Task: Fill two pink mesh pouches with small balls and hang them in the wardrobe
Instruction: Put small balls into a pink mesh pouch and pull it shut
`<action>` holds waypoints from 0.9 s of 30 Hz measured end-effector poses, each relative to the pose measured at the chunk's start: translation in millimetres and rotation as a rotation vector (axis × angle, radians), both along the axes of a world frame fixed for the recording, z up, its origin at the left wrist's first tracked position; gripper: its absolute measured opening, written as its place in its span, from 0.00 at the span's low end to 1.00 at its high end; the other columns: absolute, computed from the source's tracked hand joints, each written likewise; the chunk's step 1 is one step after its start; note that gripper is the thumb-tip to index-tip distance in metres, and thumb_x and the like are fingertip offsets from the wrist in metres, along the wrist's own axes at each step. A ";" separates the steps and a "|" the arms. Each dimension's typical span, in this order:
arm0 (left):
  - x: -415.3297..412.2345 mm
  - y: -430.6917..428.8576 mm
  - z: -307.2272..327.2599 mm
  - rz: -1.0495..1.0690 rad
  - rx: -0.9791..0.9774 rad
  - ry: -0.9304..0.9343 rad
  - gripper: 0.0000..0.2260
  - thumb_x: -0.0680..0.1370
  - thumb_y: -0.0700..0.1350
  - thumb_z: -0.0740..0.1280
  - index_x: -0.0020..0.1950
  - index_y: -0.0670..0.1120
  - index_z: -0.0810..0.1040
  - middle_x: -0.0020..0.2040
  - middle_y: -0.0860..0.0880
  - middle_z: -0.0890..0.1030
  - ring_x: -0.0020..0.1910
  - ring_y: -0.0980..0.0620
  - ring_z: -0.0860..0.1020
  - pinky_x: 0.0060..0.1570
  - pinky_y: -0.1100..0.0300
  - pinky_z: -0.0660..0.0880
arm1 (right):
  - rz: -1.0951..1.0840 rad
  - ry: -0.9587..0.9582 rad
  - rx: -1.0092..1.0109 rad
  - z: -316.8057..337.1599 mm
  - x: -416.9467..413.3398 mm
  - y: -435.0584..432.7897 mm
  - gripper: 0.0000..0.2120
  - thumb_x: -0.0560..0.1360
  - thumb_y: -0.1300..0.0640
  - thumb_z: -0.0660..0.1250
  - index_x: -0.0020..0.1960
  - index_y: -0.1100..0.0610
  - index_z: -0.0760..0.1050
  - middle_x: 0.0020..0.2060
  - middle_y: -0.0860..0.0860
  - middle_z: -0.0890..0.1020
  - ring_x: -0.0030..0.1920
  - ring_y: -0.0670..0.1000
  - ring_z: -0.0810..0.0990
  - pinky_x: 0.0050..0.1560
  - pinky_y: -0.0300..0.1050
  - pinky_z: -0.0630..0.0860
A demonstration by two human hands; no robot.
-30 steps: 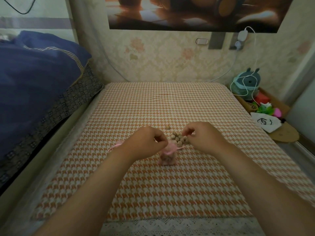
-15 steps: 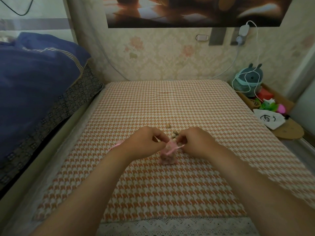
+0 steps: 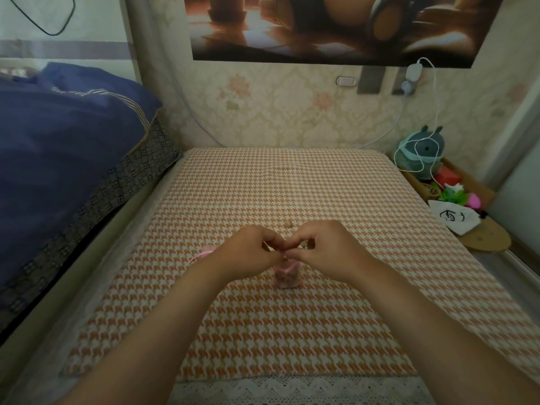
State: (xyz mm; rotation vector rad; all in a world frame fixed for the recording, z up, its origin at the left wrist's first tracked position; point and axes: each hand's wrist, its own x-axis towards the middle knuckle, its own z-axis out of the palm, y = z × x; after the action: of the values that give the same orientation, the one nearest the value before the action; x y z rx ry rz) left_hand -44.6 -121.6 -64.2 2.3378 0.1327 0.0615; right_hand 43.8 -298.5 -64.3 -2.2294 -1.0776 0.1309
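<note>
Left hand [image 3: 248, 255] and right hand [image 3: 327, 252] pinch the pink pouch [image 3: 287, 278] at top.

We record a surface covered by an orange-and-white houndstooth cloth [image 3: 292, 185], with a white lace trim [image 3: 292, 388] along its near edge. To the left lies blue bedding [image 3: 58, 147] over a dark patterned cloth [image 3: 117, 185]. The far wall carries floral wallpaper [image 3: 277, 112] and a brown-toned poster [image 3: 321, 24]. A white charger [image 3: 414, 72] sits at a wall socket, and its white cable [image 3: 435, 95] drops towards a grey-teal plush toy [image 3: 423, 147]. Beside the toy we note a red item [image 3: 450, 176], a green item [image 3: 455, 195] and a pink item [image 3: 473, 200], none of which we can identify. Nearer lie a white bag with a drawn face [image 3: 453, 217] and a round wooden disc [image 3: 488, 239]. A black cable [image 3: 55, 32] loops at the upper left.
</note>
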 end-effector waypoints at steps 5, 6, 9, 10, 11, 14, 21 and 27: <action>-2.9 2.0 -3.8 0.003 -0.001 -0.020 0.08 0.78 0.47 0.70 0.55 0.51 0.85 0.36 0.63 0.79 0.32 0.72 0.75 0.32 0.75 0.68 | 0.002 -0.028 0.011 -1.1 3.1 -1.9 0.08 0.77 0.54 0.70 0.51 0.43 0.85 0.46 0.38 0.80 0.40 0.39 0.77 0.45 0.43 0.78; -3.6 2.0 -4.0 -0.002 -0.009 -0.015 0.08 0.78 0.46 0.69 0.55 0.51 0.85 0.38 0.63 0.79 0.32 0.71 0.76 0.33 0.75 0.68 | 0.025 -0.018 -0.018 -1.7 3.8 -3.3 0.07 0.76 0.52 0.70 0.52 0.42 0.84 0.47 0.39 0.80 0.40 0.40 0.77 0.45 0.44 0.79; -5.0 3.4 -3.7 -0.037 -0.050 0.013 0.14 0.75 0.40 0.66 0.57 0.52 0.83 0.46 0.61 0.82 0.40 0.67 0.79 0.42 0.66 0.75 | 0.069 0.022 -0.083 -6.5 4.6 -7.2 0.07 0.74 0.44 0.74 0.52 0.41 0.83 0.48 0.38 0.79 0.44 0.40 0.78 0.46 0.41 0.78; -4.6 4.7 -5.3 -0.049 -0.075 0.011 0.15 0.73 0.40 0.66 0.57 0.52 0.82 0.49 0.59 0.83 0.44 0.63 0.81 0.46 0.61 0.78 | 0.071 0.033 -0.094 -8.1 4.5 -7.9 0.08 0.73 0.42 0.75 0.51 0.40 0.83 0.48 0.37 0.80 0.44 0.39 0.79 0.46 0.40 0.78; -4.4 5.8 -7.2 -0.056 -0.099 0.004 0.17 0.72 0.40 0.66 0.58 0.53 0.81 0.51 0.57 0.83 0.47 0.59 0.82 0.49 0.57 0.81 | 0.069 0.043 -0.104 -9.3 4.4 -8.3 0.09 0.72 0.40 0.75 0.51 0.40 0.84 0.48 0.37 0.81 0.45 0.39 0.79 0.47 0.41 0.79; -3.4 7.8 -14.2 -0.048 -0.128 -0.005 0.21 0.73 0.44 0.74 0.63 0.56 0.73 0.52 0.54 0.83 0.46 0.57 0.83 0.47 0.57 0.82 | 0.062 0.040 -0.119 -9.5 5.4 -7.7 0.08 0.73 0.40 0.74 0.51 0.39 0.85 0.47 0.37 0.82 0.45 0.40 0.80 0.50 0.46 0.81; 1.9 3.8 -20.7 -0.044 0.030 -0.046 0.13 0.72 0.53 0.75 0.56 0.56 0.81 0.45 0.59 0.82 0.42 0.60 0.80 0.42 0.69 0.75 | 0.126 -0.105 -0.158 -2.9 1.6 -4.1 0.10 0.78 0.52 0.69 0.57 0.42 0.84 0.54 0.39 0.78 0.55 0.41 0.76 0.56 0.44 0.77; 4.8 -1.7 -24.2 -0.033 -0.015 0.007 0.17 0.70 0.53 0.77 0.58 0.53 0.81 0.49 0.57 0.82 0.46 0.59 0.80 0.48 0.62 0.79 | 0.063 -0.232 -0.269 -1.0 3.6 -7.8 0.12 0.79 0.48 0.66 0.60 0.43 0.84 0.56 0.43 0.81 0.57 0.46 0.78 0.55 0.48 0.78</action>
State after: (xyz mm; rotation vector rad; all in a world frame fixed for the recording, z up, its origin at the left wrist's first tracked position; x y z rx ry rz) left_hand -39.8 -123.2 -88.4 2.3244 0.0975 0.0363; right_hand 47.4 -306.3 -65.3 -2.4980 -1.3214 0.0455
